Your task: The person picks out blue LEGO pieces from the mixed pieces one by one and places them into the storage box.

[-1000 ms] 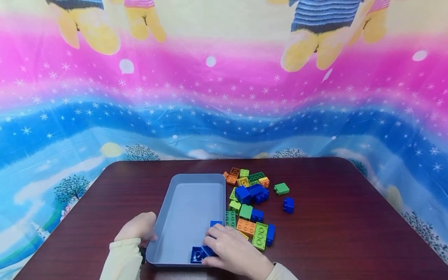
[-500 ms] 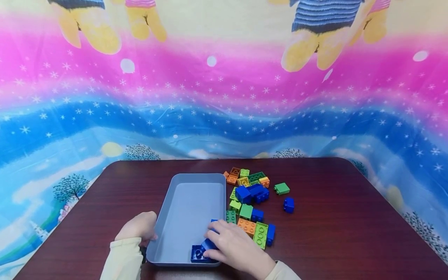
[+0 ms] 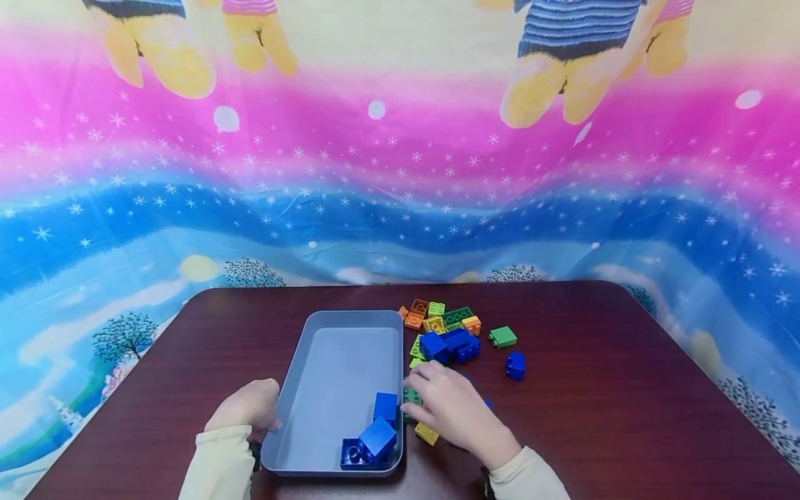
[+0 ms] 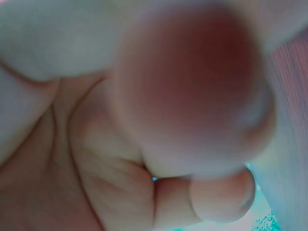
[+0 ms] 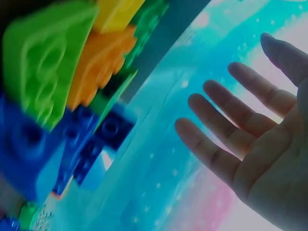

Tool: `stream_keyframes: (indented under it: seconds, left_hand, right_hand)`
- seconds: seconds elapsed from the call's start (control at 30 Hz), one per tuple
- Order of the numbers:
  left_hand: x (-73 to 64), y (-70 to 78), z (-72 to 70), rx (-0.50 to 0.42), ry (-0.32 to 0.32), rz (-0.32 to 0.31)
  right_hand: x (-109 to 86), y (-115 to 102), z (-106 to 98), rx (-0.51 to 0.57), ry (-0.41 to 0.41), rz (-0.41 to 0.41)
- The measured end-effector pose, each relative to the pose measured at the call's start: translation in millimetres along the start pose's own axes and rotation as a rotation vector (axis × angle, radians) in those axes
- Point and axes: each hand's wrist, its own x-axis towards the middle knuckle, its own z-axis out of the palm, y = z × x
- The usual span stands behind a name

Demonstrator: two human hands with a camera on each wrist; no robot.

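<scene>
A grey-blue tray [image 3: 331, 361] lies on the dark wooden table [image 3: 594, 417]. Three blue bricks [image 3: 377, 437] sit in its near right corner. My left hand [image 3: 248, 410] grips the tray's near left rim; the left wrist view shows only blurred, curled fingers [image 4: 192, 96]. To the right of the tray, my right hand [image 3: 437, 399] hovers over a pile of bricks [image 3: 446, 337] with straight, spread fingers and holds nothing. In the right wrist view the right hand [image 5: 245, 139] is open, with green [image 5: 43, 72], orange [image 5: 98, 65] and blue [image 5: 29, 149] bricks beside it.
A lone green brick [image 3: 503, 337] and a blue brick [image 3: 515, 365] lie right of the pile. A yellow brick [image 3: 428, 433] shows under my right hand. A colourful cloth backdrop [image 3: 400, 173] hangs behind the table's far edge.
My right hand let go of the blue brick in the tray's near right corner and moved right, out of the tray, over the pile. The left hand has not moved.
</scene>
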Motion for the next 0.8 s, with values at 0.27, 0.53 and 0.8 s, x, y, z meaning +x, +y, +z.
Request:
stream_keyframes:
  seconds: [0.27, 0.53, 0.8]
  left_hand:
    - [1.7, 0.3, 0.7, 0.003, 0.010, 0.004]
    - [1.7, 0.1, 0.6, -0.002, 0.013, -0.006]
    - [2.7, 0.2, 0.4, -0.009, 0.021, -0.003]
  right_hand:
    - [-4.9, 33.8, -8.2, -0.024, 0.059, 0.225]
    - [-16.4, 70.2, -11.6, -0.046, 0.060, 0.465]
    - [-26.7, 91.8, -14.5, -0.028, -0.017, 0.655]
